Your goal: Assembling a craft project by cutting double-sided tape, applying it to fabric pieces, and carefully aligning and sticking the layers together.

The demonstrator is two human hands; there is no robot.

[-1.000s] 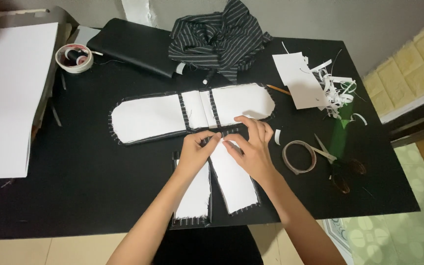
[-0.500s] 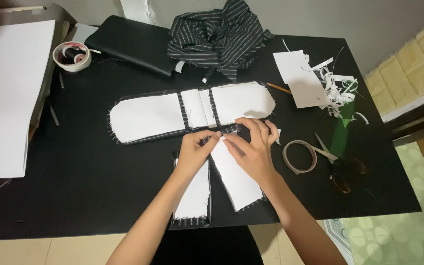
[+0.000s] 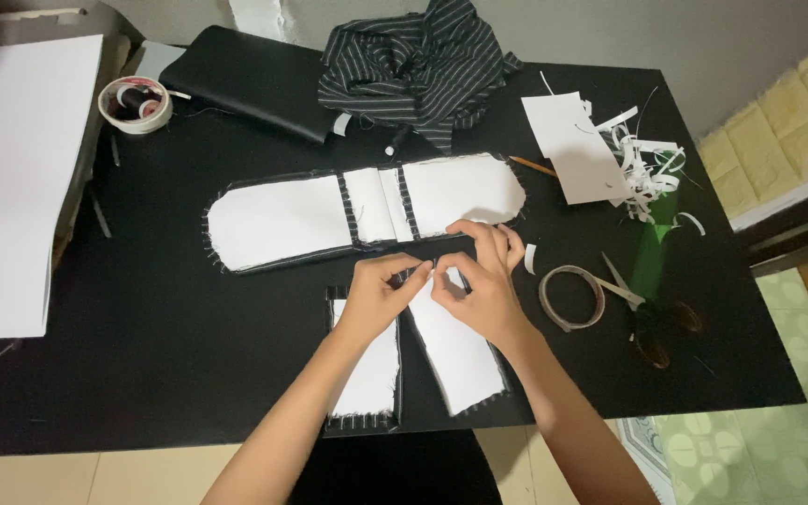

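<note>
On the black table (image 3: pixel 142 374), both hands (image 3: pixel 432 290) pinch white pattern pieces (image 3: pixel 451 351).

white sheet (image 3: pixel 11 178) cut off at left edge, panel tops (image 3: pixel 423 281) hidden under hands

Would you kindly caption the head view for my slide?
Left hand and right hand pinch the top of two white paper-backed striped fabric panels on a black table.
</note>
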